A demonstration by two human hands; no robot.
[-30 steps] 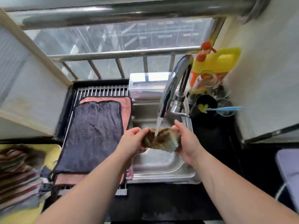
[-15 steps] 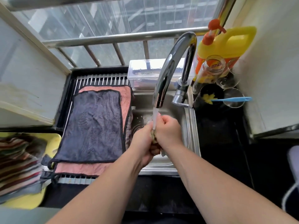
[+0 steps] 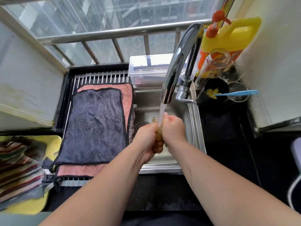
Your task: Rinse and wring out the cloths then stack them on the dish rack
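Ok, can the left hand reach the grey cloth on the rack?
Probably yes: the left hand is just right of the grey cloth, nothing between, though it grips the brown cloth.

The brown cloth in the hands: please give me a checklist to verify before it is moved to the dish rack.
1. Both hands grip the brown cloth: ok, the left hand and right hand squeeze it, bunched between them.
2. Cloth held over the sink: ok.
3. Tap shut off: not ok, water runs onto the hands.
4. Cloth wrung enough: cannot tell.
5. Flat place on the dish rack: ok, the grey cloth lies flat on top of the pink cloth.
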